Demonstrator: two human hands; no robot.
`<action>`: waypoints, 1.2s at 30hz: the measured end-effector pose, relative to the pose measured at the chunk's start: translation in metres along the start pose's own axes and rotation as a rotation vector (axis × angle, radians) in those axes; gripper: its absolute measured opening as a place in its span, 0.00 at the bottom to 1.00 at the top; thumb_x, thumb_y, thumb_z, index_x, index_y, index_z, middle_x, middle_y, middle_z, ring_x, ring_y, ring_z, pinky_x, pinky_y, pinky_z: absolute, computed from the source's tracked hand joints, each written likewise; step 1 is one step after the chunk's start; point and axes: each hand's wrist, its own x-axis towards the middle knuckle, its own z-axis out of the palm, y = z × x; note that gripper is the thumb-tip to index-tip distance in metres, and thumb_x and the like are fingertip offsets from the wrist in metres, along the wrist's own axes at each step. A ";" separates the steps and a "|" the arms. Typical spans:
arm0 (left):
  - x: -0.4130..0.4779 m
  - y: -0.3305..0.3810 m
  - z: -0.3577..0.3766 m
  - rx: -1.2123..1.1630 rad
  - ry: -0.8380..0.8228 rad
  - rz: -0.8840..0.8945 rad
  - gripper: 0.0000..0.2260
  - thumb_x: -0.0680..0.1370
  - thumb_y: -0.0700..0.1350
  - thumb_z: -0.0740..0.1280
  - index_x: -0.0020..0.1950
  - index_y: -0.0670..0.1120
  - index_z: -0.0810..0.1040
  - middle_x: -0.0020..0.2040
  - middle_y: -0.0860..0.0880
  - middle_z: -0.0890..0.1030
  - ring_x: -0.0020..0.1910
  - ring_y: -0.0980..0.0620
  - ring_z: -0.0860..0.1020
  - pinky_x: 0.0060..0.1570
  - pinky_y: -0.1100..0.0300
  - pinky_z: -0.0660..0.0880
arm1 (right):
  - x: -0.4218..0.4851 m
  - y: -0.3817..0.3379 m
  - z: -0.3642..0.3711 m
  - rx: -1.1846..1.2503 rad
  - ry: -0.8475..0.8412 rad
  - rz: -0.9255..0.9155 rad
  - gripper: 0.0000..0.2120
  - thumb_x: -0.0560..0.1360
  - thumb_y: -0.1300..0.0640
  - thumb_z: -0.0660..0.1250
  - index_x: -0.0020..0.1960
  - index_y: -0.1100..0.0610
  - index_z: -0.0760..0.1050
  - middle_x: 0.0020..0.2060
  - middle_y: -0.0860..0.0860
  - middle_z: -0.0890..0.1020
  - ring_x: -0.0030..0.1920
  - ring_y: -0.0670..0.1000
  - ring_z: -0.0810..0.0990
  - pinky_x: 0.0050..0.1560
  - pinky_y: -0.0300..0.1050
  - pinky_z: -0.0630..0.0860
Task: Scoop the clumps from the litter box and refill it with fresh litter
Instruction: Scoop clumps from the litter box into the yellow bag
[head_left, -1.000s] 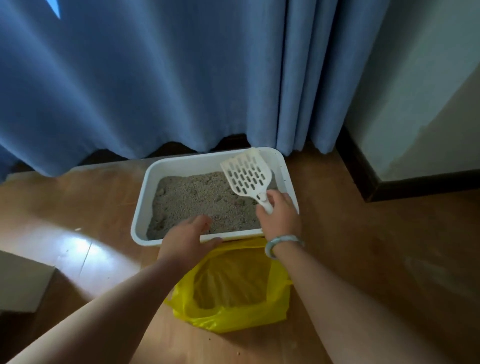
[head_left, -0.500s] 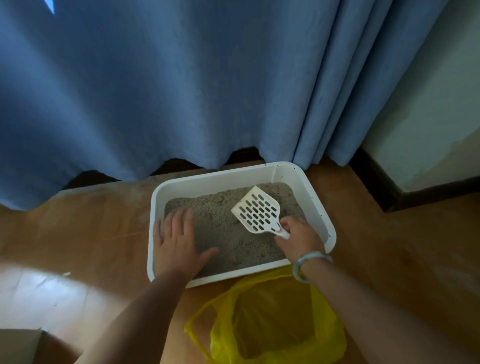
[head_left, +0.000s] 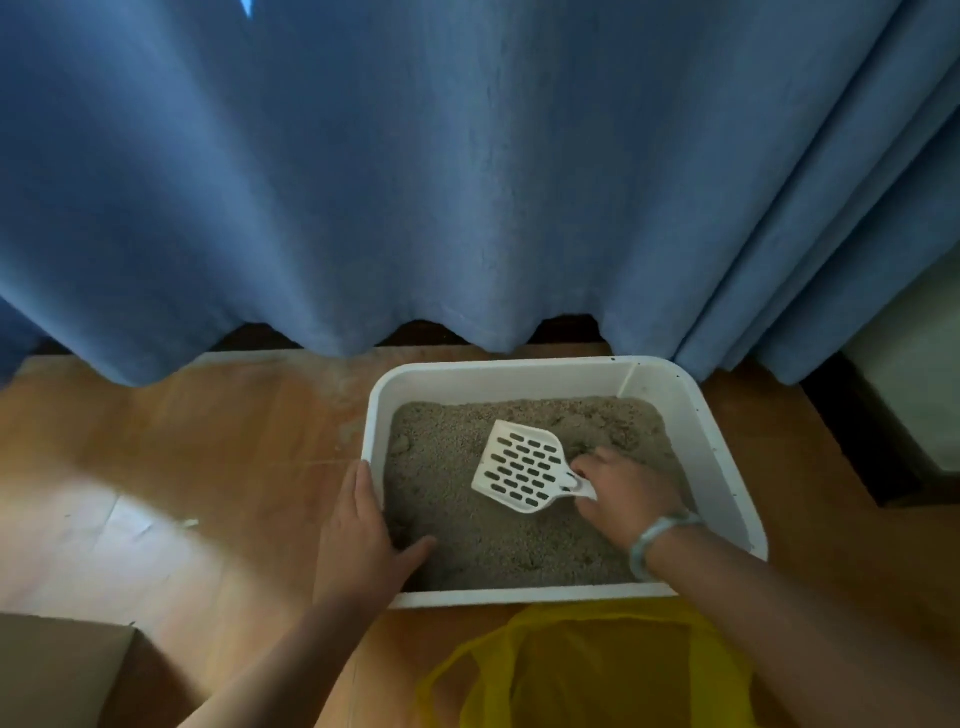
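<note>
Head view: right hand (head_left: 626, 493) grips scoop (head_left: 522, 465); left hand (head_left: 358, 530), fingers straight, braces litter box (head_left: 519, 373) rim. Slide blade shallowly through litter (head_left: 467, 545) between hands, sift gently.

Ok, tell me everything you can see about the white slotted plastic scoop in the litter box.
The white slotted plastic scoop looks like hard plastic: a flat, fan-shaped blade with rows of oblong slots, raised edges and a short handle with a hole. The right hand grips the handle. The blade is tilted over the grey-beige granular litter inside the white rectangular plastic litter box, wide edge pointing away. Nothing lies on it; whether it touches the litter is unclear.
</note>
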 end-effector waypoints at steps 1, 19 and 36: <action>0.002 -0.004 -0.001 -0.020 -0.009 -0.003 0.51 0.69 0.62 0.71 0.77 0.45 0.41 0.78 0.47 0.50 0.74 0.47 0.57 0.70 0.50 0.62 | 0.006 0.004 0.001 -0.036 0.003 -0.026 0.15 0.78 0.54 0.59 0.64 0.50 0.70 0.58 0.48 0.74 0.49 0.50 0.77 0.42 0.41 0.73; 0.016 0.000 -0.002 -0.245 -0.002 -0.185 0.49 0.67 0.53 0.76 0.77 0.54 0.46 0.72 0.52 0.65 0.65 0.51 0.70 0.62 0.52 0.71 | 0.104 -0.014 0.007 -0.208 -0.096 -0.304 0.11 0.78 0.57 0.57 0.56 0.52 0.75 0.50 0.51 0.78 0.48 0.53 0.77 0.49 0.47 0.75; 0.017 -0.008 -0.006 -0.329 -0.100 -0.149 0.50 0.68 0.58 0.74 0.76 0.57 0.41 0.76 0.55 0.57 0.70 0.53 0.63 0.68 0.52 0.65 | 0.096 -0.042 0.043 0.219 -0.067 -0.321 0.18 0.79 0.55 0.61 0.69 0.51 0.69 0.60 0.49 0.77 0.58 0.50 0.75 0.60 0.45 0.71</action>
